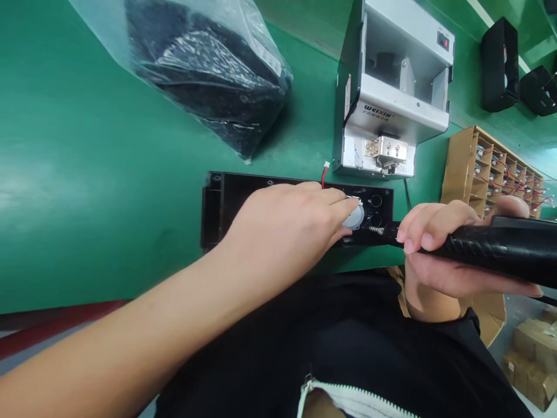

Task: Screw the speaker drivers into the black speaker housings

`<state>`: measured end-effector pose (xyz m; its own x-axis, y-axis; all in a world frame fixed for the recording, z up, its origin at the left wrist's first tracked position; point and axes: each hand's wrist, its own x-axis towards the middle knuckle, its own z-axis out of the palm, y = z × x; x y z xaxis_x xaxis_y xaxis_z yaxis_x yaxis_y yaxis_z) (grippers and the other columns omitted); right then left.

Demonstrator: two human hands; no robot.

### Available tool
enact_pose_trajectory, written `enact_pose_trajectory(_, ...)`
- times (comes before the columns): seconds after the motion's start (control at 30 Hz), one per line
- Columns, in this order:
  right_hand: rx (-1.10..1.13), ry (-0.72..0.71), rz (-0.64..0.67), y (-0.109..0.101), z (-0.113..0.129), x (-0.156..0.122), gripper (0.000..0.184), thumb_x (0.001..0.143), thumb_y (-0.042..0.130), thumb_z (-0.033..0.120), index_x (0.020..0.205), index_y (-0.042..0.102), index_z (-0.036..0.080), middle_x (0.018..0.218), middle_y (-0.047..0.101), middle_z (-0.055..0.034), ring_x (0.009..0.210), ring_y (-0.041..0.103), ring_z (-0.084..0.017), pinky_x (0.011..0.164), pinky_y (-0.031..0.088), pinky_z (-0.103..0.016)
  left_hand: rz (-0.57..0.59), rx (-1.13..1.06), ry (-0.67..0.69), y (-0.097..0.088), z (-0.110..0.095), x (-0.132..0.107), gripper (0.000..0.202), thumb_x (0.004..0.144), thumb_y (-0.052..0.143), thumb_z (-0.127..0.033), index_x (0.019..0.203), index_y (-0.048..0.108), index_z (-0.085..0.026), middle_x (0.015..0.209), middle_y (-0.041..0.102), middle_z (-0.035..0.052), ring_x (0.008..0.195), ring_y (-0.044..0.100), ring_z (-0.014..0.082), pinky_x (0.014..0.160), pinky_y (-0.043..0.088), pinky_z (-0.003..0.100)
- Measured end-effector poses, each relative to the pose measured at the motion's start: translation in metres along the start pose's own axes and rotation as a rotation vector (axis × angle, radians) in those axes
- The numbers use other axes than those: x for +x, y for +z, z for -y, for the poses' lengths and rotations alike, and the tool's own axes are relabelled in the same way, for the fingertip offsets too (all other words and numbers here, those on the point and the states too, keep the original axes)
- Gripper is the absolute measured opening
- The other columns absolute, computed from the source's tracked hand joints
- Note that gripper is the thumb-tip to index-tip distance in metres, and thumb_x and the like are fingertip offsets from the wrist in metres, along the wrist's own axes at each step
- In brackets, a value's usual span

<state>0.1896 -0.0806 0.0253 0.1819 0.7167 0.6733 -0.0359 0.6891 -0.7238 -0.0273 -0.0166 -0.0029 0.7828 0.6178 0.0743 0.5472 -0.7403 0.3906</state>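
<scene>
My left hand [296, 223] reaches over a long black plastic housing [243, 200]. Its thumb and fingers are closed around a small round silver speaker [354, 217] lying in the housing's right part. A red wire with a white plug [325, 168] sticks up past the housing's far edge. My right hand [444, 238] is wrapped around a black electric screwdriver [491, 249] held nearly level. Its spring-wrapped tip [376, 230] points left, close beside the speaker. Whether the tip touches a screw I cannot tell.
A silver and black WEIXIN machine [391, 98] stands beyond the housing. A clear bag of black parts [209, 69] lies back left. At right are a divided cardboard box [461, 159] holding wired round parts, and black housings [499, 64]. Cartons [533, 354] sit lower right.
</scene>
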Motion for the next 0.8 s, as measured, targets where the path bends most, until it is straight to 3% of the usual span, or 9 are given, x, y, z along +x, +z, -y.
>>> enact_pose_trajectory(0.3, -0.015, -0.010, 0.005, 0.002, -0.007, -0.004, 0.105, 0.099, 0.039, 0.106, 0.150, 0.072, 0.021, 0.074, 0.070, 0.0006, 0.050, 0.063, -0.016, 0.044, 0.057, -0.031, 0.036, -0.059, -0.022, -0.003, 0.000, 0.002, 0.012, 0.108, 0.074, -0.034, 0.113, 0.082, -0.026, 0.108, 0.087, 0.0051, 0.093, 0.080, 0.0307, 0.069, 0.044, 0.038)
enact_pose_trajectory(0.47, -0.085, 0.023, 0.001, 0.001, -0.012, -0.007, 0.091, 0.099, 0.043, 0.105, 0.149, 0.069, 0.034, 0.070, 0.062, 0.0052, 0.042, 0.052, -0.013, 0.039, 0.051, -0.029, 0.053, -0.055, -0.019, -0.003, 0.002, 0.002, 0.015, 0.106, 0.075, -0.035, 0.116, 0.082, -0.027, 0.115, 0.088, 0.0050, 0.095, 0.081, 0.0318, 0.068, 0.043, 0.039)
enact_pose_trajectory(0.57, -0.039, 0.005, 0.036, 0.004, -0.014, -0.008, 0.091, 0.100, 0.043, 0.103, 0.152, 0.068, 0.032, 0.070, 0.064, 0.0037, 0.043, 0.051, -0.014, 0.038, 0.049, -0.031, 0.065, -0.050, -0.025, -0.005, 0.002, 0.003, 0.015, 0.107, 0.075, -0.036, 0.117, 0.082, -0.027, 0.114, 0.088, 0.0046, 0.096, 0.081, 0.0321, 0.069, 0.043, 0.039)
enact_pose_trajectory(0.67, -0.049, -0.008, 0.021, 0.012, -0.012, -0.009, 0.077, 0.105, 0.052, 0.092, 0.151, 0.068, 0.032, 0.069, 0.064, 0.0049, 0.043, 0.050, -0.013, 0.038, 0.048, -0.029, 0.076, -0.037, -0.026, -0.005, 0.002, 0.004, 0.017, 0.109, 0.072, -0.037, 0.119, 0.082, -0.028, 0.115, 0.088, 0.0043, 0.096, 0.082, 0.0323, 0.069, 0.044, 0.040)
enact_pose_trajectory(0.8, -0.085, 0.018, -0.040, 0.027, -0.003, -0.015, 0.051, 0.108, 0.072, 0.060, 0.149, 0.069, 0.028, 0.076, 0.069, 0.0043, 0.054, 0.062, -0.015, 0.048, 0.058, -0.031, 0.070, -0.068, -0.030, -0.002, 0.001, 0.002, 0.018, 0.108, 0.070, -0.035, 0.120, 0.082, -0.027, 0.121, 0.089, 0.0050, 0.099, 0.083, 0.0322, 0.070, 0.047, 0.039)
